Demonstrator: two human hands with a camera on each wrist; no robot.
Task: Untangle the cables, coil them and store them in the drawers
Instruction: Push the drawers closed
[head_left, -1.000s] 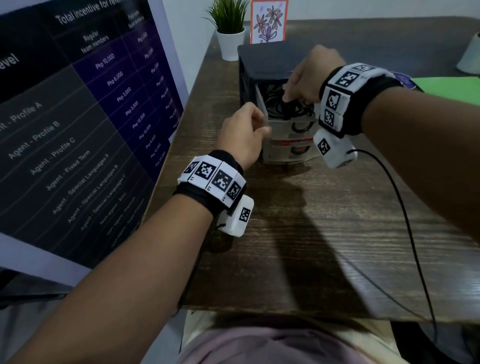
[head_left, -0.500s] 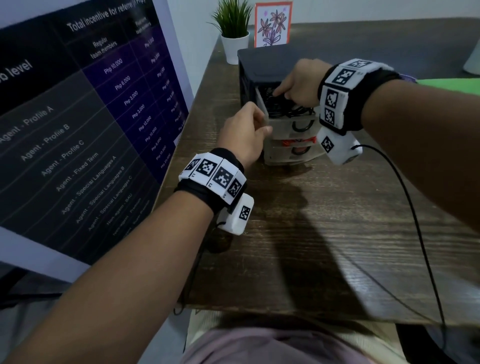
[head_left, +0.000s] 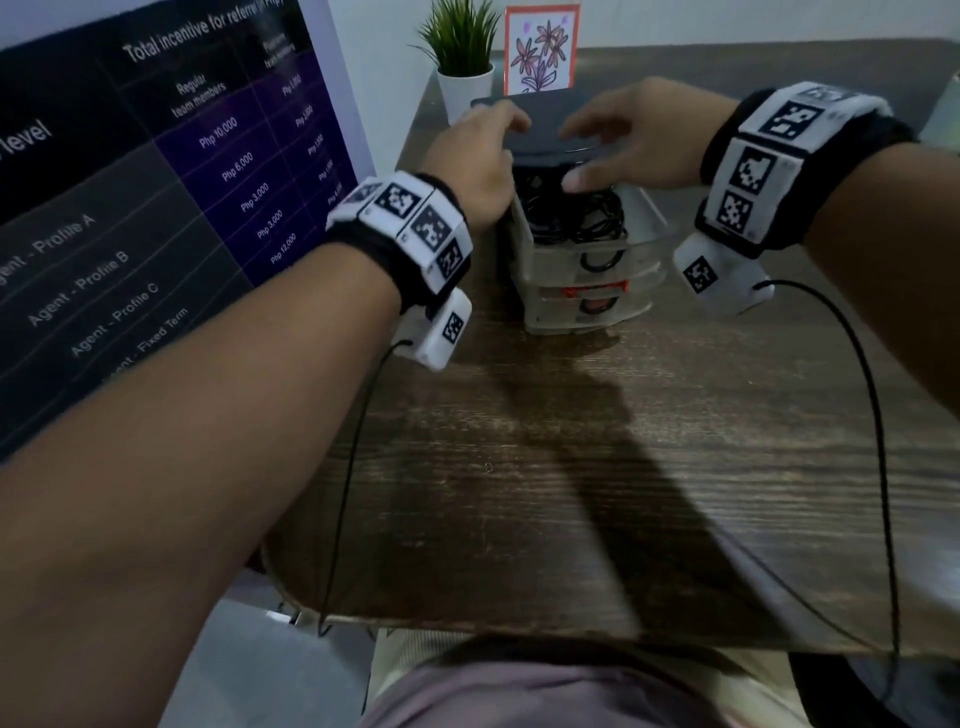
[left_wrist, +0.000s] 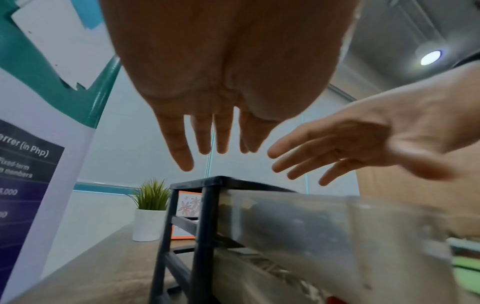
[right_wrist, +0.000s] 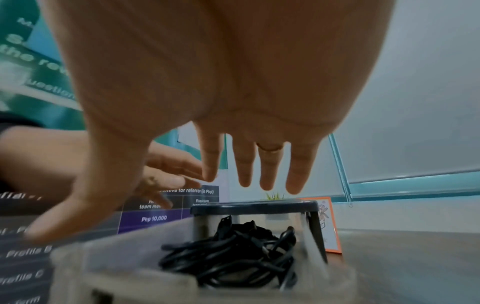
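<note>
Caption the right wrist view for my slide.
Open right hand above the pulled-out top drawer holding coiled black cables.

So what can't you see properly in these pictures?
- Lower drawers: head view shows only their fronts; their contents are hidden.
- Black cables: the ends are buried in the coil, so I cannot count them.
- Top drawer: left wrist view is blurred, cloudy plastic hides the inside.
- Left hand: seen from the back in the head view, so contact with the drawer unit is unclear.
</note>
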